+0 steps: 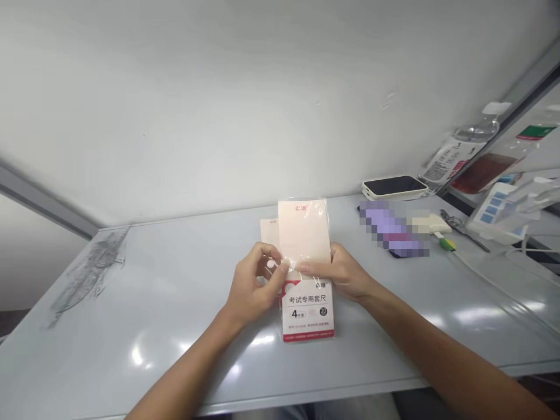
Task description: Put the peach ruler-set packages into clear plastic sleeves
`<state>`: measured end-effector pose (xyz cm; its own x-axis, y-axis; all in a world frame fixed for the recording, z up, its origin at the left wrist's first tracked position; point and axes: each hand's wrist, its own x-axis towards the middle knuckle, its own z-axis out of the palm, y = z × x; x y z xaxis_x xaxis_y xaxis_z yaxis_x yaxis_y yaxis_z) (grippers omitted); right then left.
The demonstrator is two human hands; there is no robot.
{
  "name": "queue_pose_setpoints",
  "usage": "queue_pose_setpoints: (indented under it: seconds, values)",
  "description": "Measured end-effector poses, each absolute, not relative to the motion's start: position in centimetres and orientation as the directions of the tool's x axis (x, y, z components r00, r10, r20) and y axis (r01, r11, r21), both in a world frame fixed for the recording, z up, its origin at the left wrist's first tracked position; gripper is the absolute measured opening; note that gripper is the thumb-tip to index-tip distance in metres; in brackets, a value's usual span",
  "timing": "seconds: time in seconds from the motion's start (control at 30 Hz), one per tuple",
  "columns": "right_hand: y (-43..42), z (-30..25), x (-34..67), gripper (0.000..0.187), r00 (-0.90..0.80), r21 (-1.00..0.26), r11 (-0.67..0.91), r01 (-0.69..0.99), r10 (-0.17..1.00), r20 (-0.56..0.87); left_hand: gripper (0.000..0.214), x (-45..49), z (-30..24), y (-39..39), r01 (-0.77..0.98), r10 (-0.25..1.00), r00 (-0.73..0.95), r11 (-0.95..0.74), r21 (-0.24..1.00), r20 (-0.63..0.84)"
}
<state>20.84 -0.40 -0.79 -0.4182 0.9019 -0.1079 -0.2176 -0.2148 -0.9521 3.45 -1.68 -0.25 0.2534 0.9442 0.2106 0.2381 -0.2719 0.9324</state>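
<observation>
A ruler set package [308, 309] in clear plastic is held upside-up in front of me, with a white and red printed card at its bottom and a pale pink panel [304, 230] above. My right hand [350, 274] grips its right side, thumb across the front and fingers behind. At the middle of the package, my left hand [256, 286] pinches the plastic with thumb and forefinger. Another pale pink panel [269, 228] shows behind on the left, partly covered. Beside the left fingertips is a small white round spot [271, 264]; what it belongs to is unclear.
On the right lie a phone [396, 185], a blurred purple item [389, 227], a white charger [433, 223] and a cable [481, 277]. Plastic bottles [464, 146] stand at the back right. A dark drawing [90, 268] marks the grey tabletop [175, 338] on the left.
</observation>
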Motion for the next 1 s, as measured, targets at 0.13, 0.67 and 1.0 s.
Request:
queue_pose_setpoints:
  seconds: [0.13,0.67,1.0]
  values:
    - [-0.6,-0.5,21.0,0.037,-0.430,-0.966,-0.201,-0.165,0.896,-0.113,0.011,3.6,-0.2,-1.7,0.132,0.960,0.224,-0.201,0.971,0.168]
    - [-0.6,-0.3,21.4,0.030,-0.476,-0.976,-0.117,-0.185,0.879,-0.016,0.020,3.6,-0.9,-1.9,0.187,0.929,0.095,-0.368,0.911,0.357]
    - [-0.7,-0.6,21.2,0.028,-0.479,-0.973,-0.139,-0.186,0.877,-0.034,0.018,3.4,-0.9,-1.7,0.191,0.919,0.188,-0.379,0.905,0.345]
